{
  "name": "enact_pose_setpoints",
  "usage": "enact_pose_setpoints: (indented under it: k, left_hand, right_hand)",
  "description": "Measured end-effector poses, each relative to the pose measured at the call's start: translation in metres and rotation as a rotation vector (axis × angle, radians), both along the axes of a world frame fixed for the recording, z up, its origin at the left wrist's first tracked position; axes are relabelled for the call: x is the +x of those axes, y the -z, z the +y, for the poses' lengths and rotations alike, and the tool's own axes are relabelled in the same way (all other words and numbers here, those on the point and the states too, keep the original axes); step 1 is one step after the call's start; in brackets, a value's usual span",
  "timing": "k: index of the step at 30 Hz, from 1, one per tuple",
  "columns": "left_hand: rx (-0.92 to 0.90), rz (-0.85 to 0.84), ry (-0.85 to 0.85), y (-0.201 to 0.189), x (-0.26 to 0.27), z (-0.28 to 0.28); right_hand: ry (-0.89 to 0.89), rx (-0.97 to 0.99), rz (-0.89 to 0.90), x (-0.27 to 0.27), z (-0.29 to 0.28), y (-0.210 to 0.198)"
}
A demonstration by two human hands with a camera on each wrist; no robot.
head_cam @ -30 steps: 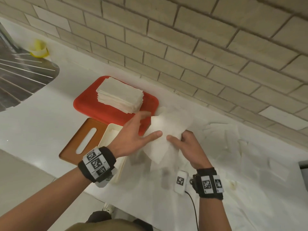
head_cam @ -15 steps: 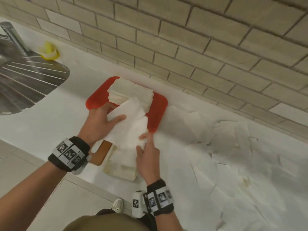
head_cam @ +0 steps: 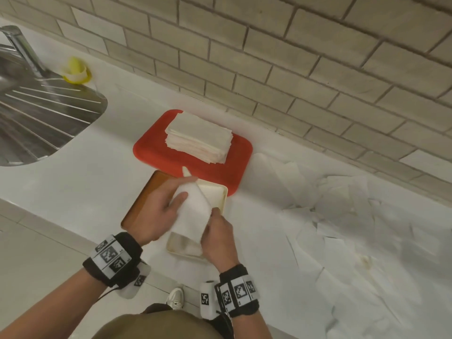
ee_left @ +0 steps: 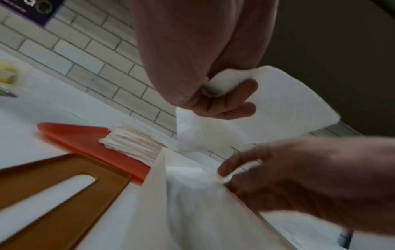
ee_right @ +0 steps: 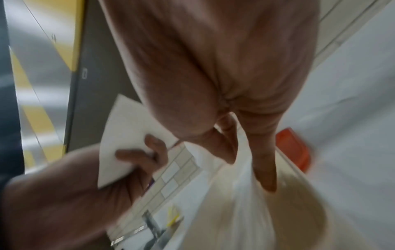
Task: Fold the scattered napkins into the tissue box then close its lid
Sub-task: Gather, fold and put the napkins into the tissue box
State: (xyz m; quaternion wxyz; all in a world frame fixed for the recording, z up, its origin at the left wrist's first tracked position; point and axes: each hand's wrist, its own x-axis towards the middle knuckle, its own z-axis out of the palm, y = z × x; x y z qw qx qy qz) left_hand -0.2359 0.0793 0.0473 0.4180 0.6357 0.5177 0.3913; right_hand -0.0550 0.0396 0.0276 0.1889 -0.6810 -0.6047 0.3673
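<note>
A white napkin [head_cam: 193,212], folded into a narrow strip, hangs over the open cream tissue box [head_cam: 216,195] near the counter's front edge. My left hand [head_cam: 171,204] grips its upper left part, thumb on top. In the left wrist view the left fingers [ee_left: 230,99] curl round the napkin [ee_left: 284,108]. My right hand [head_cam: 215,223] pinches the lower right edge, and the right fingers [ee_right: 265,172] reach down with the napkin [ee_right: 252,211] into the box [ee_right: 303,211]. The brown slotted lid [head_cam: 138,206] lies flat left of the box, partly under my left hand.
A red tray [head_cam: 151,155] behind the box bears a stack of folded napkins [head_cam: 199,138]. Several loose napkins [head_cam: 342,216] are strewn over the white counter on the right. A steel sink drainer [head_cam: 41,116] and a yellow object [head_cam: 74,70] lie far left. A tiled wall [head_cam: 269,69] runs behind.
Both hands have brought the napkin left from the scattered pile to above the box, and it is now folded narrower. The stack on the tray is uncovered again.
</note>
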Motion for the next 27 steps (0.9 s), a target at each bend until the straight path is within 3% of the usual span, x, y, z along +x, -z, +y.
enact_pose_setpoints:
  k: [4, 7, 9, 14, 18, 24, 27]
  left_hand:
    - [-0.017, -0.055, 0.067, 0.010, 0.013, -0.008]
    - [-0.052, 0.080, 0.085, 0.024, 0.015, -0.010]
    - [-0.082, 0.214, 0.109, 0.035, 0.011, -0.011]
    - [-0.183, 0.519, 0.185, 0.039, 0.015, -0.015]
    - [-0.162, 0.735, 0.196, 0.028, 0.024, -0.015]
    - [0.013, 1.121, 0.278, 0.026, 0.037, -0.017]
    - [0.034, 1.240, 0.303, 0.035, 0.037, -0.013]
  right_hand:
    - [0.259, 0.187, 0.136, 0.021, 0.000, -0.016]
    - [0.353, 0.045, 0.388, 0.027, 0.000, -0.017]
    - [0.303, -0.010, 0.433, 0.024, 0.001, -0.010]
    - [0.210, 0.085, 0.174, 0.014, 0.007, 0.016]
    - [0.105, 0.129, -0.018, 0.006, 0.007, 0.022]
    - [-0.077, 0.078, -0.020, 0.030, 0.014, 0.012]
    - [0.011, 0.223, 0.034, 0.077, 0.046, 0.004]
